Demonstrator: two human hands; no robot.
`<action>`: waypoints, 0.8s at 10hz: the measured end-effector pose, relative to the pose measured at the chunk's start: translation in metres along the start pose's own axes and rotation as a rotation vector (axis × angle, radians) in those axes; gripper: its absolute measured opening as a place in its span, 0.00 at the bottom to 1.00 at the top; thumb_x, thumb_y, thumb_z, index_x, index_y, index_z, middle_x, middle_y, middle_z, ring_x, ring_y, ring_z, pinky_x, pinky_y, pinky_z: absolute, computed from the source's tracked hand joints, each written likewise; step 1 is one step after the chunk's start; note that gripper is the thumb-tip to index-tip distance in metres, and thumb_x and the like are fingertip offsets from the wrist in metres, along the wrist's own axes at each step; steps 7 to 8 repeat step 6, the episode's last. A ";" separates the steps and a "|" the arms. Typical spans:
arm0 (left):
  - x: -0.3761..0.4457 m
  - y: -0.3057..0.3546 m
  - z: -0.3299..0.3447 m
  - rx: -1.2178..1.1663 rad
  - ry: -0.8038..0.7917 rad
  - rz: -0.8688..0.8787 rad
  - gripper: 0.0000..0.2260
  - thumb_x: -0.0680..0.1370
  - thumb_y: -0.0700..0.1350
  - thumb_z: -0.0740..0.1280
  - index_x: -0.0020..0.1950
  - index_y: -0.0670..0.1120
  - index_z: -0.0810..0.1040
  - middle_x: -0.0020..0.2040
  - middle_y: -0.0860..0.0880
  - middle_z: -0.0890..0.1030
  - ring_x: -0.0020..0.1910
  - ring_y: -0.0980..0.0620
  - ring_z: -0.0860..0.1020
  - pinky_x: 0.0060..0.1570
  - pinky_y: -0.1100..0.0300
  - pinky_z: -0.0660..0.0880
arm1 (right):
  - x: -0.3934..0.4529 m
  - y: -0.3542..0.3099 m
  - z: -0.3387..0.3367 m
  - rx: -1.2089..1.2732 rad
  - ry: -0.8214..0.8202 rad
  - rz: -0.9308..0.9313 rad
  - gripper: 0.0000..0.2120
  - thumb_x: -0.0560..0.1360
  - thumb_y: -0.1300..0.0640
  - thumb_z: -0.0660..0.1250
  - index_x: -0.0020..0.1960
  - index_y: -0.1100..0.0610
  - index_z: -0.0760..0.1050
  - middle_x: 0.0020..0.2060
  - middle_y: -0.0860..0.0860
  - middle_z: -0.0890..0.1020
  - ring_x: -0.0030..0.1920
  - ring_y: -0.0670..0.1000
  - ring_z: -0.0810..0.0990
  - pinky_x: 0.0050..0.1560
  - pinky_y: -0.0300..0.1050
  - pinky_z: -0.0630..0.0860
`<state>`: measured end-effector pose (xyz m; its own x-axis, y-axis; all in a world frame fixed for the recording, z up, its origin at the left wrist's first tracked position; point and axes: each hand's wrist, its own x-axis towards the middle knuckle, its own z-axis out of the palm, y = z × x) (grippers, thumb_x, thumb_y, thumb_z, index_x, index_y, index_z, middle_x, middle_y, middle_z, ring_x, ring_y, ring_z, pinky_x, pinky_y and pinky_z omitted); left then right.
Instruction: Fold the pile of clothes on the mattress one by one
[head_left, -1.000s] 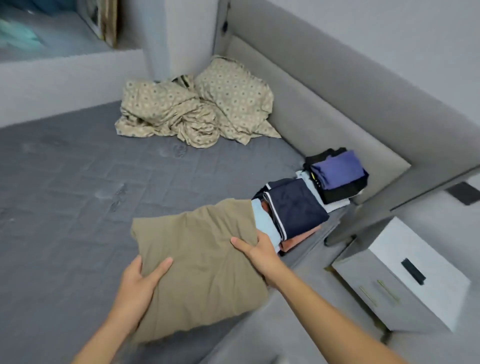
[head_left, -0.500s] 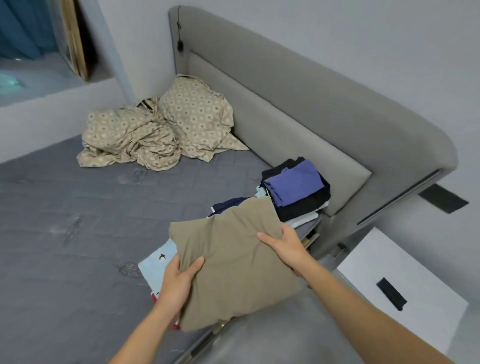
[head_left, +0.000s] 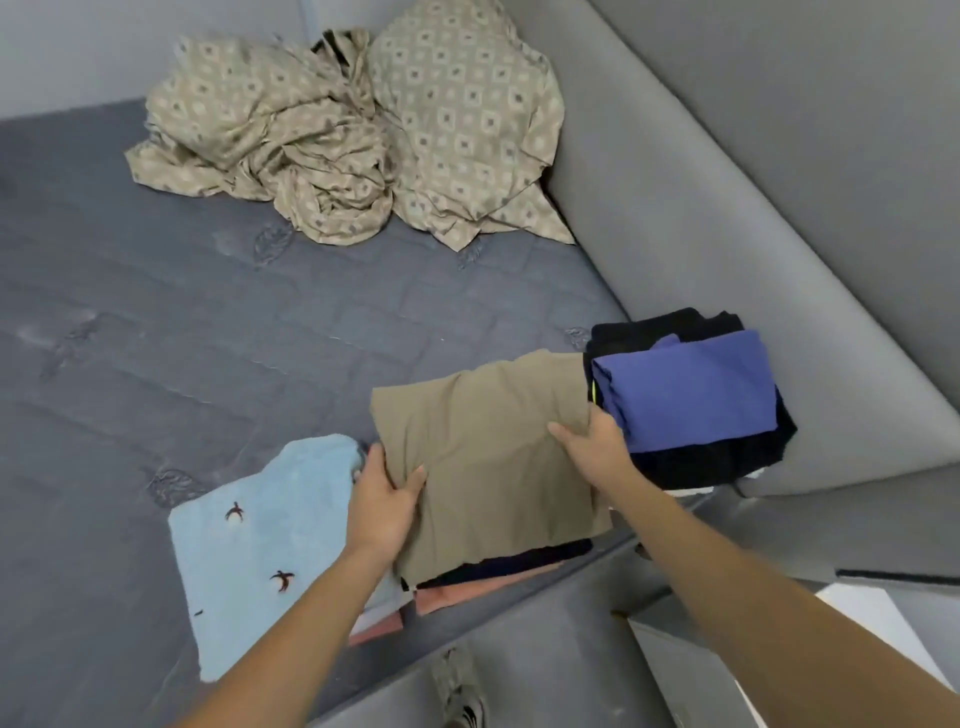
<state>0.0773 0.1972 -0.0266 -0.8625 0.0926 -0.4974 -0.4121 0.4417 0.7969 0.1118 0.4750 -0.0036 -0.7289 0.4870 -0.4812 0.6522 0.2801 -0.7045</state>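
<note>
Both my hands clamp the folded khaki garment (head_left: 488, 457), left hand (head_left: 387, 501) on its near-left edge, right hand (head_left: 597, 447) on the right (nearer the blue-topped stack (head_left: 685, 389)), directly above the dark folded pile (head_left: 498, 566).

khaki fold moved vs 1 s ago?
Yes. The khaki fold, held at its sides by the left hand and right hand, went from bare mattress toward the headboard, onto the stack beside the blue-topped pile.
</note>
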 end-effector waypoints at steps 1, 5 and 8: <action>0.008 -0.006 0.015 0.513 0.308 0.223 0.29 0.72 0.48 0.74 0.69 0.50 0.67 0.64 0.47 0.73 0.63 0.41 0.73 0.55 0.45 0.73 | 0.015 0.019 0.012 -0.469 0.177 -0.103 0.37 0.75 0.55 0.74 0.79 0.55 0.61 0.72 0.56 0.70 0.69 0.59 0.70 0.67 0.56 0.73; 0.026 -0.068 0.100 1.041 0.125 0.523 0.31 0.84 0.60 0.54 0.85 0.55 0.50 0.86 0.47 0.47 0.84 0.44 0.43 0.81 0.41 0.49 | 0.021 0.090 0.089 -0.786 -0.046 -0.659 0.31 0.84 0.48 0.52 0.85 0.49 0.49 0.85 0.51 0.49 0.84 0.52 0.44 0.82 0.59 0.52; 0.003 -0.056 0.090 1.053 0.160 0.492 0.31 0.83 0.62 0.51 0.85 0.56 0.49 0.86 0.47 0.47 0.84 0.44 0.44 0.81 0.41 0.50 | 0.010 0.081 0.071 -0.772 -0.040 -0.710 0.32 0.83 0.46 0.52 0.85 0.49 0.49 0.85 0.51 0.49 0.84 0.51 0.44 0.83 0.58 0.49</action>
